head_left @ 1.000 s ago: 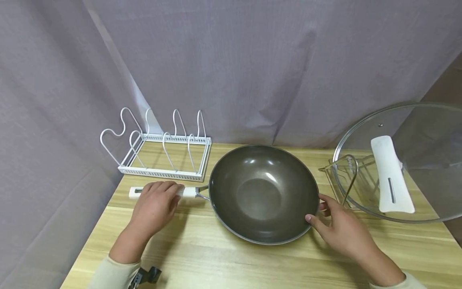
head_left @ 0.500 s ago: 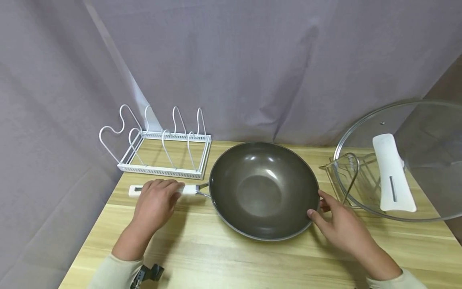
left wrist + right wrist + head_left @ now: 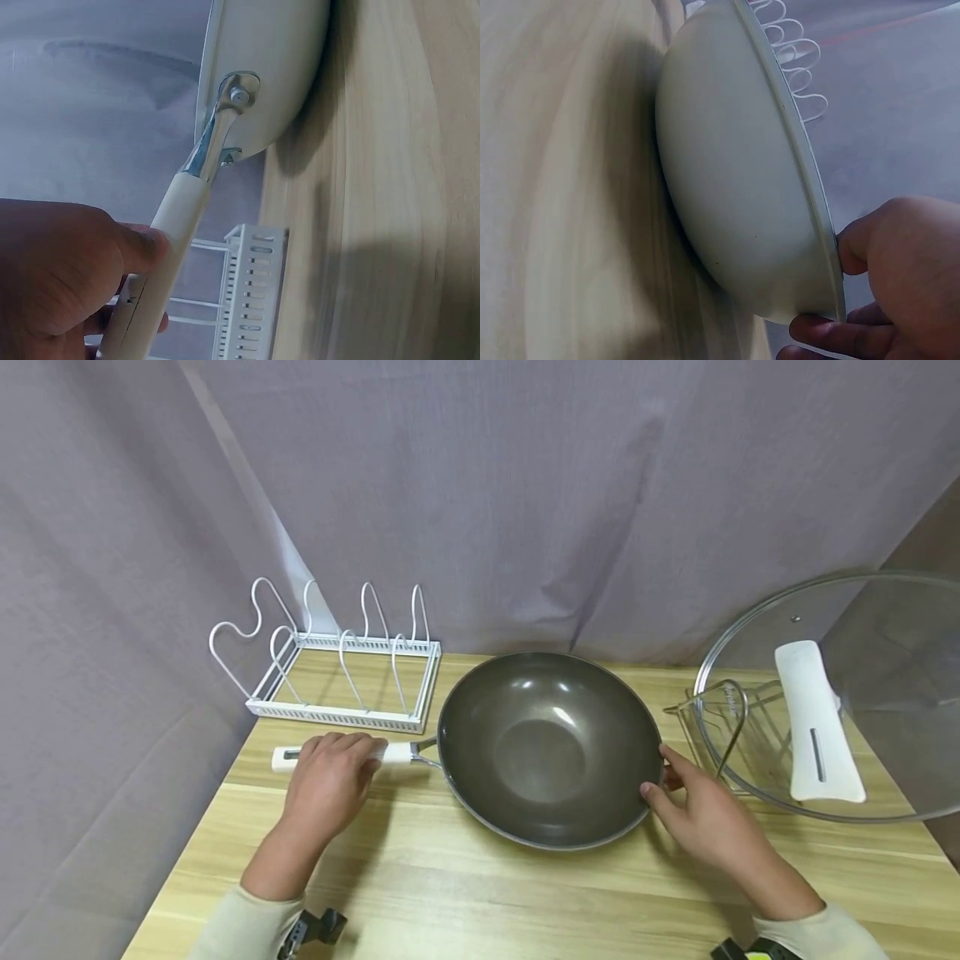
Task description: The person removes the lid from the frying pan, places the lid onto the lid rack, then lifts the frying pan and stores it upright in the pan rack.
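Observation:
A wok [image 3: 540,760] with a dark grey-brown inside and a pale outside sits at the middle of the table, its white handle [image 3: 397,752] pointing left. My left hand [image 3: 330,781] grips that handle from above; in the left wrist view thumb and fingers wrap round the handle [image 3: 176,214]. At the wok's right rim my right hand [image 3: 708,818] pinches the edge, thumb on the inner side. From the right wrist view, fingers [image 3: 832,334] lie under the rim of the pale wok wall [image 3: 735,165]. Whether the base touches the table I cannot tell.
A white wire rack [image 3: 337,720] stands at the back left. On the right, a metal stand [image 3: 738,735] bears a large glass lid with a white handle [image 3: 817,727]. A grey curtain [image 3: 480,510] hangs behind the wooden table [image 3: 465,902].
Both hands keep their hold on the wok. Its near rim has risen slightly in the view, so the wok looks a little more tilted; the rack and lid stay put.

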Tool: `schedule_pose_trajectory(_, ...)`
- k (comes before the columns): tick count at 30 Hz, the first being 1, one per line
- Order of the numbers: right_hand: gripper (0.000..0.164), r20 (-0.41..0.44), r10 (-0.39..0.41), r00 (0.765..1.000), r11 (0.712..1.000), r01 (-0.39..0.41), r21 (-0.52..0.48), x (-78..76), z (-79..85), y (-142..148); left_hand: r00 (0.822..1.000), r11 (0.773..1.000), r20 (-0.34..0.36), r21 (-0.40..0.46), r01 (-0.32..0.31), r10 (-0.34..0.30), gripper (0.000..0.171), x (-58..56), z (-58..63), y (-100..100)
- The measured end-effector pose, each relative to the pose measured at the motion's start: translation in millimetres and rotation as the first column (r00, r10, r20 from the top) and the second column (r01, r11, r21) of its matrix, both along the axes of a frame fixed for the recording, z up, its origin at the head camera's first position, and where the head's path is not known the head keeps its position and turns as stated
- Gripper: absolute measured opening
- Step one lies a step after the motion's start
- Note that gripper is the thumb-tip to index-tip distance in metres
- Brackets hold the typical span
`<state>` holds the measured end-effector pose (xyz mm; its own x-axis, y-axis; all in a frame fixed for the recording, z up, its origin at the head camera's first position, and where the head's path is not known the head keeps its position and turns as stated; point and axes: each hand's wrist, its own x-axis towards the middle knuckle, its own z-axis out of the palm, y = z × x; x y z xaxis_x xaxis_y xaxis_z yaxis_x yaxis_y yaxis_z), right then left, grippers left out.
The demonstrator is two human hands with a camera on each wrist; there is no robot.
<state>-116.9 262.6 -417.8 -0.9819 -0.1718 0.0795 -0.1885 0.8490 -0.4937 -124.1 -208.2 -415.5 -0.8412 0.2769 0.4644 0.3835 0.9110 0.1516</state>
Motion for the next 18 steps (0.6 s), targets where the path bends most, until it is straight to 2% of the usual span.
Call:
schedule_pose_trajectory(8,0.067,-0.024,0.010,1.000,1.000,-0.010,0.003,-9.3,1.2,-1,1.000,1.000,0.001,0.010,-0.021,0.021,0.027,0.3,-1.4,4)
schedule_pose_trajectory(18,0.067,-0.004,0.014,1.000,1.000,-0.014,0.010,-18.3,0.2,0,0.999,0.999,-0.004,0.013,-0.044,0.044,0.028,-1.3,-1.7,8)
